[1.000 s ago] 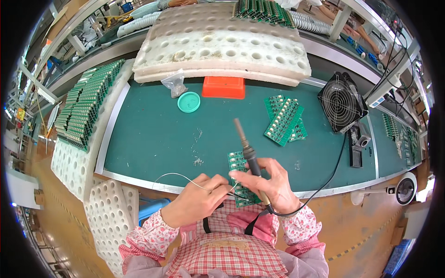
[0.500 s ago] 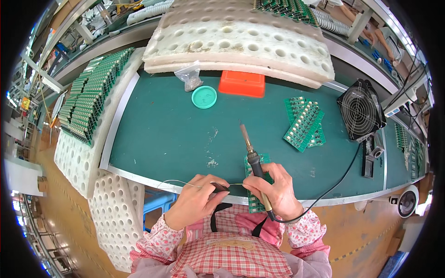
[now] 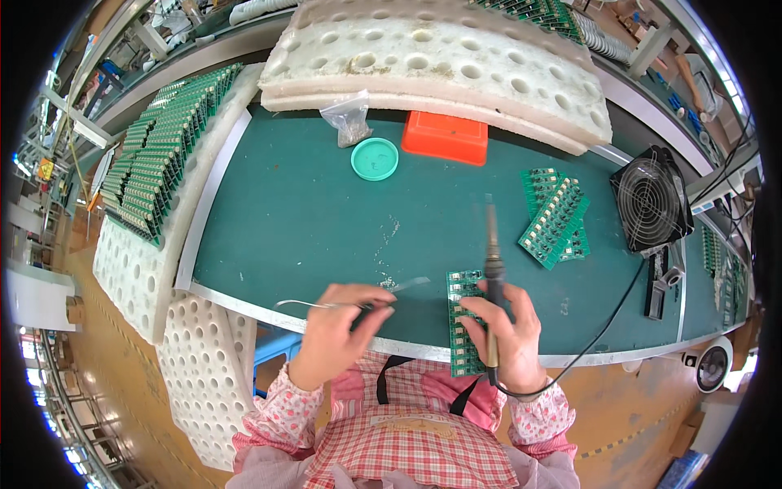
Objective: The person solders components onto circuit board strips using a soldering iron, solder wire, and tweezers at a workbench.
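My left hand (image 3: 338, 330) is closed on a thin solder wire (image 3: 303, 303), which trails out to its left. A slim, shiny, blurred strip (image 3: 410, 284) sticks out past its fingertips; I cannot make out its kind. My right hand (image 3: 513, 334) grips a soldering iron (image 3: 494, 273) by its dark handle, tip pointing up and away from me. Just left of that hand, a narrow green circuit board (image 3: 463, 314) lies at the table's front edge, partly covered by the fingers. Whether those fingers touch the board, I cannot tell.
Several circuit boards (image 3: 558, 216) lie stacked at right, beside a black fan (image 3: 649, 200) and the iron's cord (image 3: 607, 322). Toward the back are a teal lid (image 3: 375, 159), a plastic bag (image 3: 349, 121), an orange box (image 3: 445, 137) and white foam (image 3: 432, 69). Foam with upright boards (image 3: 159, 163) stands left.
My hands have moved apart, and the wire no longer stretches between them. The iron has swung more upright and to the right. More of the board now shows, and the whole view has shifted slightly.
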`<state>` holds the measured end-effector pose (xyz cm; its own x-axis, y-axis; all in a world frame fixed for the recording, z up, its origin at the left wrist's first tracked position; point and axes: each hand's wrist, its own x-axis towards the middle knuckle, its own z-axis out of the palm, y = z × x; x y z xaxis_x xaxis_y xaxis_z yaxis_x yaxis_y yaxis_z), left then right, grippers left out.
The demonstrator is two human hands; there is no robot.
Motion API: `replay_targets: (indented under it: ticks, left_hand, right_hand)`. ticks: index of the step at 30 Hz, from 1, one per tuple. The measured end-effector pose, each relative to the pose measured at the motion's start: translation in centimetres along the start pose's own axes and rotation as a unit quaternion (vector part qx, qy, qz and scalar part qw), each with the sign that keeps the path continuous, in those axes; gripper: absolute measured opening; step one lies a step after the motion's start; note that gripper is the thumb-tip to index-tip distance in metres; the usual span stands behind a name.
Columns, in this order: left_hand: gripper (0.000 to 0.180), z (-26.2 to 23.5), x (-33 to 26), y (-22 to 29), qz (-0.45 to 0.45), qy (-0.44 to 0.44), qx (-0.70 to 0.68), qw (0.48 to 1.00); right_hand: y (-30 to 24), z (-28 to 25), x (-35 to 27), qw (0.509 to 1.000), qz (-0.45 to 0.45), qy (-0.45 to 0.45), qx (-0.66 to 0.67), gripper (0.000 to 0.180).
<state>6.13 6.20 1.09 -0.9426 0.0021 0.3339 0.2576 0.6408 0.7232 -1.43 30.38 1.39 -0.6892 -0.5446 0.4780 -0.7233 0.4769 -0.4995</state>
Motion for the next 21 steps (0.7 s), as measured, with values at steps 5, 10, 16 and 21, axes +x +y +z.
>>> replay_targets:
  ticks: [5,10,16,21]
  left_hand:
    - [0.014,0.0,0.9,-1.0,-0.084,0.118,-0.043,0.988]
    - [0.013,0.1,0.4,-1.9,-0.113,0.097,0.010,0.989]
    - [0.011,0.3,0.8,-1.8,-0.133,0.111,0.004,0.985]
    - [0.010,0.6,0.8,-2.2,-0.121,0.114,0.017,0.986]
  right_hand:
    - [-0.8,0.1,-2.4,0.994,0.107,0.022,0.012,0.047]
    - [-1.2,0.8,-2.4,0.987,0.149,0.055,0.012,0.044]
    - [-1.0,0.6,-2.6,0.990,0.137,0.042,0.008,0.042]
    - [-0.9,0.7,-2.7,0.989,0.138,0.046,0.014,0.041]
